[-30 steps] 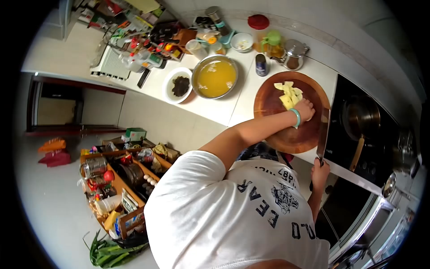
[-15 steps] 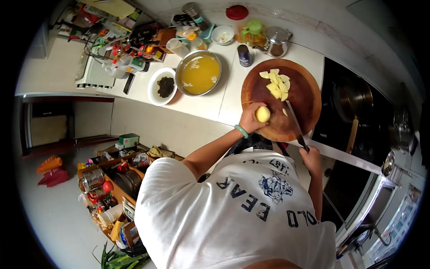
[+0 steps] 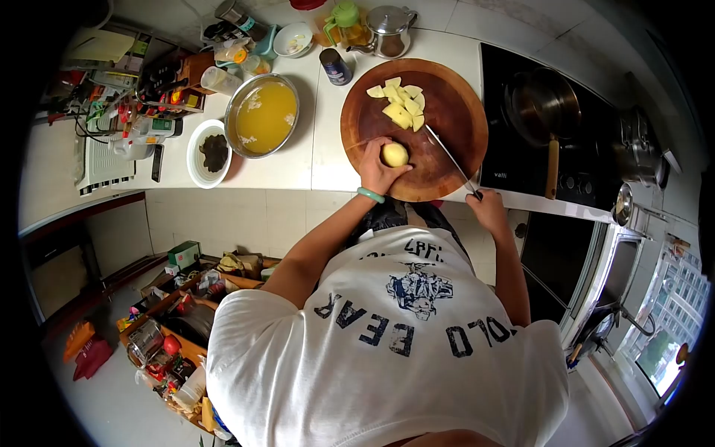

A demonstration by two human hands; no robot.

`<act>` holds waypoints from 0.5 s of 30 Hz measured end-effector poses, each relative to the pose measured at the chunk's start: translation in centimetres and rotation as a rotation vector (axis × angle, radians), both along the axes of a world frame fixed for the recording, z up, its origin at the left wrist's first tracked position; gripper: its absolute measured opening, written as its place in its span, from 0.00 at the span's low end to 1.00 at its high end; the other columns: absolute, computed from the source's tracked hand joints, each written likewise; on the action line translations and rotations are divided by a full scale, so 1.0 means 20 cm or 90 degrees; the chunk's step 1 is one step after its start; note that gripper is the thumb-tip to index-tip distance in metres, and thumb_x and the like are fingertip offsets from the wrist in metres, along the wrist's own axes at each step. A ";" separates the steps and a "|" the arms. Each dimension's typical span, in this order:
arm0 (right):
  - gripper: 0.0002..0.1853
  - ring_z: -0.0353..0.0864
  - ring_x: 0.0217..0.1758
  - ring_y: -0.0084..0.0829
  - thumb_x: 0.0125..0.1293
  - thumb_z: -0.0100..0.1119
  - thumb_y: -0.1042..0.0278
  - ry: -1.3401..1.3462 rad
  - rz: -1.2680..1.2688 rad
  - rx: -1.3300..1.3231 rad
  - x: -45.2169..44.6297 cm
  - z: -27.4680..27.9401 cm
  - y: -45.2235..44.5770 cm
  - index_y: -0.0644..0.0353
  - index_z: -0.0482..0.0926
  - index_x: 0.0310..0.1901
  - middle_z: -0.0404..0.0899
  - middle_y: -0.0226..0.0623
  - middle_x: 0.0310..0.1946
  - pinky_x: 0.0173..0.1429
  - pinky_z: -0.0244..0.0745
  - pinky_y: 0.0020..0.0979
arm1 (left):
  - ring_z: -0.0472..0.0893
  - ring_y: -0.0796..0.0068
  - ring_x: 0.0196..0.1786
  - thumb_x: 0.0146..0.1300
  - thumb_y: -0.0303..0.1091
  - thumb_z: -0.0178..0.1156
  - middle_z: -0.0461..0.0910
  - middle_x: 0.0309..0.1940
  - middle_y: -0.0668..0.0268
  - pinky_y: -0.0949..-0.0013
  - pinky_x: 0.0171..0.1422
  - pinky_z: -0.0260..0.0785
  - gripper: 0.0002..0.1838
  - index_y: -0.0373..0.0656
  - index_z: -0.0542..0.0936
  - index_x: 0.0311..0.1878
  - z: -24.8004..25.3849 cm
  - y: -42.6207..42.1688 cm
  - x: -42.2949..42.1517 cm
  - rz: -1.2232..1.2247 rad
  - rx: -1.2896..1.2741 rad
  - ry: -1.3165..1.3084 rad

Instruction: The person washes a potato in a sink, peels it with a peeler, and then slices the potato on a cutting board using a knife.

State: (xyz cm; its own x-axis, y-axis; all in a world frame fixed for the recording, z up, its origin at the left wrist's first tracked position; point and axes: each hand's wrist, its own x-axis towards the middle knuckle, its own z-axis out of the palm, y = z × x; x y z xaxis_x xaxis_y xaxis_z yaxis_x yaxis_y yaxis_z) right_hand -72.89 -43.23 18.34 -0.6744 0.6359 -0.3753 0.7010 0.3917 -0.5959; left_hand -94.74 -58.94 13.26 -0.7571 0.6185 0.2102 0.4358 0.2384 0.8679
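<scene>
My left hand (image 3: 379, 168), with a green bangle at its wrist, holds a round, peeled yellow potato (image 3: 394, 155) at the near left part of a round wooden board (image 3: 454, 112). My right hand (image 3: 487, 206) is closed on the black handle of a knife (image 3: 450, 158). The blade slants over the board's right side, its tip beside several cut potato pieces (image 3: 399, 113). These pieces lie in a loose pile near the middle of the board, beyond the whole potato.
Left of the board stand a metal bowl of yellow liquid (image 3: 262, 116) and a white bowl (image 3: 195, 155) with dark contents. Behind are a dark can (image 3: 335, 67) and a metal teapot (image 3: 389, 31). To the right, a pan (image 3: 542, 106) sits on the black stove.
The left hand drew back from the cut pieces and now holds a whole potato. The knife moved from the board's right edge inward over the board. The view has shifted to the right.
</scene>
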 end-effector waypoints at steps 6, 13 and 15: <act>0.17 0.74 0.25 0.54 0.53 0.55 0.61 -0.046 -0.043 -0.098 -0.11 0.20 -0.10 0.72 0.73 0.24 0.74 0.56 0.21 0.33 0.69 0.42 | 0.72 0.52 0.49 0.33 0.37 0.77 0.72 0.48 0.55 0.60 0.53 0.66 0.36 0.38 0.70 0.47 0.00 0.00 0.01 0.019 0.014 0.033; 0.18 0.77 0.40 0.55 0.57 0.53 0.61 -0.050 0.018 -0.153 -0.23 0.27 -0.24 0.70 0.77 0.39 0.77 0.60 0.33 0.47 0.70 0.43 | 0.75 0.57 0.46 0.49 0.30 0.67 0.76 0.39 0.60 0.63 0.49 0.70 0.10 0.39 0.80 0.34 0.02 -0.08 -0.07 -0.171 0.028 0.195; 0.18 0.77 0.42 0.56 0.57 0.54 0.60 -0.060 0.039 -0.114 -0.26 0.29 -0.25 0.69 0.78 0.39 0.78 0.58 0.34 0.48 0.70 0.43 | 0.75 0.57 0.48 0.48 0.29 0.67 0.77 0.42 0.60 0.62 0.50 0.70 0.12 0.41 0.80 0.38 0.01 -0.07 -0.11 -0.226 0.017 0.257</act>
State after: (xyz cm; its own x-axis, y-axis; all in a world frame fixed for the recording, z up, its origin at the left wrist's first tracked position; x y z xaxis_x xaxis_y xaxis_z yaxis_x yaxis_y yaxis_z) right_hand -78.06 -48.33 24.18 -0.6665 0.5124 -0.5415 0.7349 0.3296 -0.5926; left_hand -96.87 -60.35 13.39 -0.3576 0.8126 0.4602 0.7858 -0.0045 0.6184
